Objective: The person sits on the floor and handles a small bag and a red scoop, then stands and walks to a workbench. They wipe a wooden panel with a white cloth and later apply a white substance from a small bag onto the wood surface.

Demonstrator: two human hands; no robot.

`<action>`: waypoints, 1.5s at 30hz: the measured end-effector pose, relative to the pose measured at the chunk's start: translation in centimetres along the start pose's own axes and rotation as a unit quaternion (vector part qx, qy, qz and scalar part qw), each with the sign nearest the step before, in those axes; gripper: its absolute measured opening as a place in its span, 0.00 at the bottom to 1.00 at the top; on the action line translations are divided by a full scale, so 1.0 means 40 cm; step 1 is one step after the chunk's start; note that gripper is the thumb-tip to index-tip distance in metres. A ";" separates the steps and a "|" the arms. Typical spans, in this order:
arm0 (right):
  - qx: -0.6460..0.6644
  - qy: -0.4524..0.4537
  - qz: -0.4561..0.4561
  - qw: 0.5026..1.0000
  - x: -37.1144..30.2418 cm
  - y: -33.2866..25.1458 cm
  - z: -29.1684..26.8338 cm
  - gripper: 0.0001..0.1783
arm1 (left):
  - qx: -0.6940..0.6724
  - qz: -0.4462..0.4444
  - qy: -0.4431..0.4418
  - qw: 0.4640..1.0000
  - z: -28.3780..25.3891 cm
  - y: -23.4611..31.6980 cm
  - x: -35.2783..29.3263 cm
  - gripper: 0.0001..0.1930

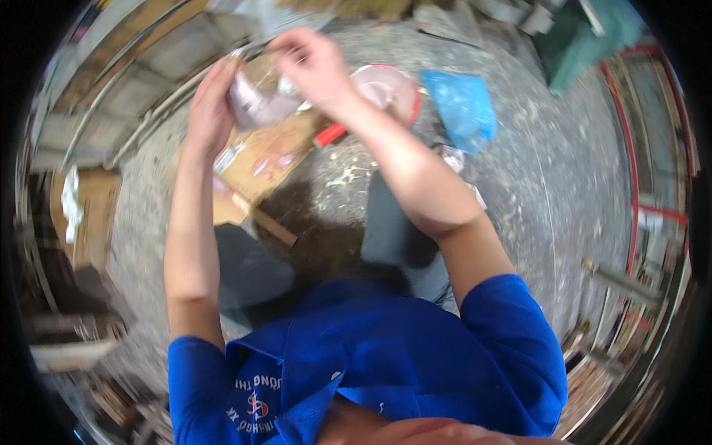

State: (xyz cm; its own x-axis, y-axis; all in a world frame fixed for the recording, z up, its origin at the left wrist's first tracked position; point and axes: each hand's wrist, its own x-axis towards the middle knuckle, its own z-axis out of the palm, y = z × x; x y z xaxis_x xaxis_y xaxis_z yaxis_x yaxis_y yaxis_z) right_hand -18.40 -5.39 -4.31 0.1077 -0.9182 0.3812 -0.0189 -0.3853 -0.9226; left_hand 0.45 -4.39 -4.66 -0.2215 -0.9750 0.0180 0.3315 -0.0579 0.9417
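Observation:
Near the upper left, my left hand (213,107) is closed on the edge of a pale pinkish curved piece (256,104), whose exact kind I cannot make out. My right hand (315,70) is raised just to the right of it, fingers curled in a pinch and blurred by motion; whatever they hold is too small to name. Under both hands lies a flat brown cardboard sheet (278,159) with small pink scraps on it. Close to my right wrist is a round pinkish thing with a red rim (387,89), and a red handle-like bar (330,135) shows beside it.
A crumpled blue plastic bag (461,111) lies on the stained grey floor (519,193) at the right. A green object (589,44) stands at the far right. Another cardboard piece (96,204) is at the left, and red-edged racks (638,170) line the right side.

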 end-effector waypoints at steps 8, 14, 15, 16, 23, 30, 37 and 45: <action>0.184 -0.034 0.099 0.977 0.022 -0.003 -0.061 0.07 | 0.111 0.009 -0.022 0.994 0.084 -0.004 0.002 0.09; -0.122 0.007 -0.186 0.975 0.004 -0.031 -0.036 0.05 | 0.175 0.057 0.043 0.982 0.106 -0.006 0.002 0.10; -0.139 0.004 -0.197 0.970 0.004 -0.029 -0.030 0.05 | 0.201 0.065 0.053 0.976 0.109 -0.006 0.000 0.11; -0.158 0.004 -0.209 0.965 0.007 -0.024 -0.028 0.05 | 0.211 0.069 0.059 0.973 0.110 -0.009 -0.001 0.11; -0.227 0.045 -0.245 0.941 -0.008 -0.023 0.003 0.04 | 0.350 0.119 0.054 0.928 0.119 0.023 -0.024 0.13; -0.120 0.020 -0.122 0.985 -0.001 -0.022 0.007 0.07 | 0.316 0.088 0.039 0.944 0.110 0.023 -0.027 0.13; -0.145 -0.006 -0.184 0.972 0.002 -0.019 0.001 0.07 | 0.269 0.060 0.015 0.961 0.085 0.024 -0.018 0.13; -0.225 -0.019 -0.258 0.940 0.009 -0.027 -0.015 0.05 | 0.364 0.073 -0.019 0.928 0.090 0.047 -0.026 0.13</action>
State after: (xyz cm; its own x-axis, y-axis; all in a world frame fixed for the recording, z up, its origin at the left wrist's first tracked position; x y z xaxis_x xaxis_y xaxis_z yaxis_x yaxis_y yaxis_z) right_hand -18.95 -5.34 -3.14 0.2527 -0.5985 0.7602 -0.3717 -0.7855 -0.4948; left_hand -1.99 -2.70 -1.71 -0.2599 -0.9520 0.1619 -0.3445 0.2481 0.9054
